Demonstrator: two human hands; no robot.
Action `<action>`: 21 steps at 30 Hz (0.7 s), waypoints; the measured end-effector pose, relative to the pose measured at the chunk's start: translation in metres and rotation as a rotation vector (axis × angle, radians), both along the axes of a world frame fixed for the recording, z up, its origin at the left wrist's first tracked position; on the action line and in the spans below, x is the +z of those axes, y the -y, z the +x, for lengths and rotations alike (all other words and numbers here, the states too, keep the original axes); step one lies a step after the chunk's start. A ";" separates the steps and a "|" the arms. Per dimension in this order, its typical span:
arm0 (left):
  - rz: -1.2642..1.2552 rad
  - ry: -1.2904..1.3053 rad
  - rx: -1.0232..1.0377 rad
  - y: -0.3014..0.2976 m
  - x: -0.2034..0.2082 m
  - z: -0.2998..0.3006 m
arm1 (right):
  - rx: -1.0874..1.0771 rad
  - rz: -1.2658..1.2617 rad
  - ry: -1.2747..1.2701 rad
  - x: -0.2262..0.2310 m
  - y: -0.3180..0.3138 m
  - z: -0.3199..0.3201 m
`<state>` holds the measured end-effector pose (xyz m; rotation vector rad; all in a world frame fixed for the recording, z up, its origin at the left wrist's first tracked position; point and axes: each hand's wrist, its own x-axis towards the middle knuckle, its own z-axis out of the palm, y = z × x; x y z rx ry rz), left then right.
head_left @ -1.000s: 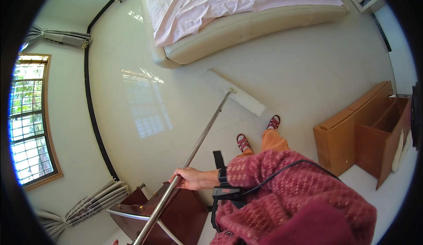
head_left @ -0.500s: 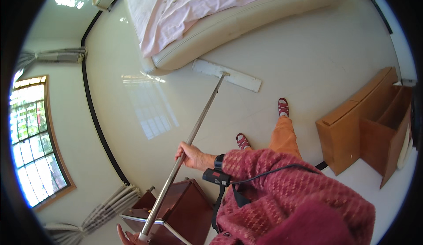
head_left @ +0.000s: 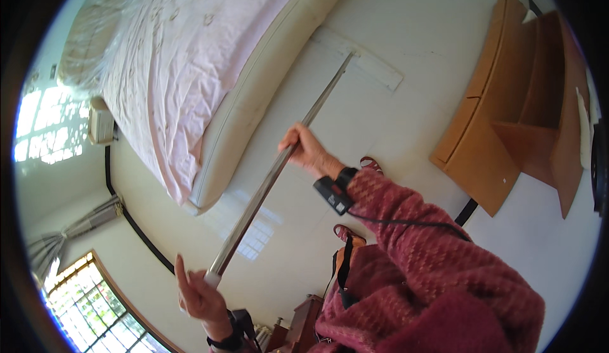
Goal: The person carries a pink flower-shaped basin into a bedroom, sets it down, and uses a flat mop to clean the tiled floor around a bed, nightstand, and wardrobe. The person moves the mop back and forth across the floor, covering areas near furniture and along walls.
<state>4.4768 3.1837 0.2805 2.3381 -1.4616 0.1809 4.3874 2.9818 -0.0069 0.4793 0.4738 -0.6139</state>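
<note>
Mop pole [head_left: 254, 209] in right hand [head_left: 309, 153], wrist device's [head_left: 330, 194] white marking [head_left: 340, 206] illegible

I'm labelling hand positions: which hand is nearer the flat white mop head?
Right. The right hand grips the pole partway along; the left hand is at its end farthest from the mop head.

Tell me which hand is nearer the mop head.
The right hand, wrapped around the metal pole; the left hand is at its white end, farther from the mop head.

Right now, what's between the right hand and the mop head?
Just the pole, running from the right hand to the mop head; head view.
</note>
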 end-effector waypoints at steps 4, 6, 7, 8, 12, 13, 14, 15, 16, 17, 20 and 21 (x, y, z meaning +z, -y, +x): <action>-0.030 -0.007 -0.276 0.113 -0.038 -0.024 | -0.321 0.026 0.050 -0.033 0.101 -0.073; -0.026 -0.050 -0.330 0.153 -0.056 -0.045 | -0.406 0.015 0.012 -0.047 0.135 -0.107; -0.001 -0.054 -0.322 0.168 -0.063 -0.057 | -0.399 -0.035 -0.025 -0.053 0.150 -0.123; 0.015 -0.077 -0.358 0.179 -0.071 -0.067 | -0.400 -0.082 -0.071 -0.057 0.162 -0.138; 0.075 -0.229 -0.389 0.180 -0.090 -0.089 | -0.267 -0.175 -0.424 -0.063 0.172 -0.167; 0.095 -0.252 -0.387 0.170 -0.091 -0.089 | -0.228 -0.182 -0.411 -0.062 0.168 -0.167; 0.118 -0.259 -0.366 0.157 -0.089 -0.086 | -0.197 -0.183 -0.408 -0.060 0.157 -0.165; 0.169 -0.262 -0.325 0.141 -0.085 -0.082 | -0.172 -0.172 -0.424 -0.058 0.144 -0.161; 0.174 -0.322 -0.237 0.122 -0.077 -0.076 | -0.158 -0.162 -0.407 -0.055 0.129 -0.153; 0.140 -0.275 -0.238 0.104 -0.070 -0.068 | -0.147 -0.119 -0.431 -0.050 0.110 -0.141; 0.103 -0.361 -0.018 0.043 -0.030 -0.048 | 0.025 -0.219 -0.401 -0.026 0.036 -0.114; 0.183 -0.345 0.102 0.023 -0.013 -0.041 | 0.070 -0.231 -0.381 -0.015 0.011 -0.104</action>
